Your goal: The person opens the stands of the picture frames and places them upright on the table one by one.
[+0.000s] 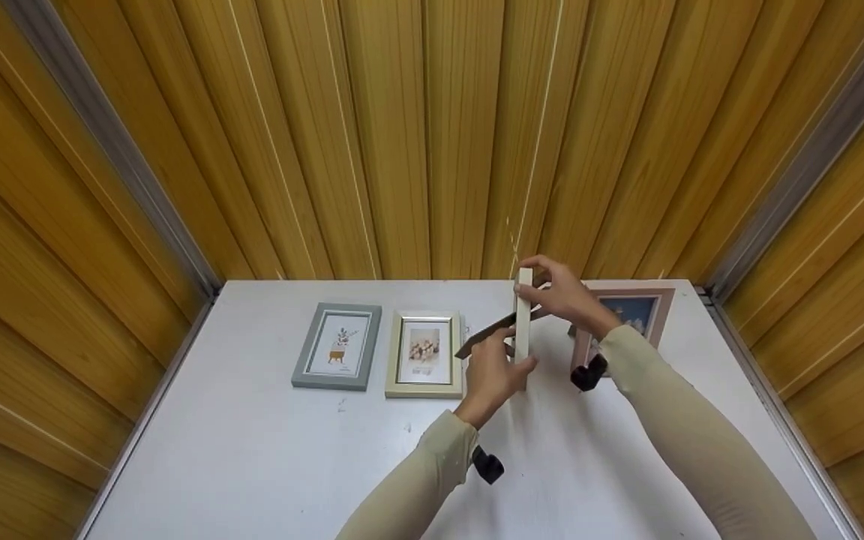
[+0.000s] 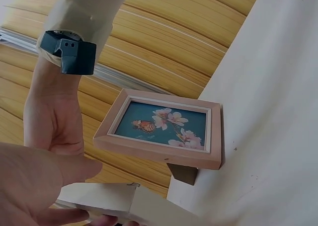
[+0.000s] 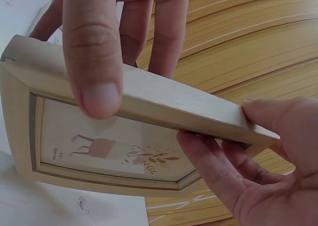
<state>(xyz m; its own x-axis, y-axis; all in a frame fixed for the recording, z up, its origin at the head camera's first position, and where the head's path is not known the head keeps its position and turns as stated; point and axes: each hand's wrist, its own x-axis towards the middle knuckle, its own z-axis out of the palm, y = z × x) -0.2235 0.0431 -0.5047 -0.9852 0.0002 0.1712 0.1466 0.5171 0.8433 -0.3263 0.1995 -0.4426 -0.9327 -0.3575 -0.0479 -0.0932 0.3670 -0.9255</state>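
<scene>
A cream picture frame [image 1: 523, 315] is held upright over the table and shows edge-on in the head view. My right hand [image 1: 563, 295] pinches its far upper end between thumb and fingers. Nearer me, my left hand [image 1: 490, 373] grips the lower part, its thumb on the picture side and its fingers round the back. A dark stand flap [image 1: 486, 335] sticks out behind the frame to the left. In the right wrist view the picture [image 3: 117, 151] behind the glass shows a pinkish pot with leafy sprigs. Both hands touch the frame there.
On the white table [image 1: 252, 457], a grey-blue frame [image 1: 304, 375] and a pale gold frame [image 1: 394, 391] lie to the left. A pink frame [image 2: 194, 159] with butterfly and blossoms stands at the right on a dark back stand [image 2: 182, 174]. Wood-look panels [image 1: 462, 150] rise behind.
</scene>
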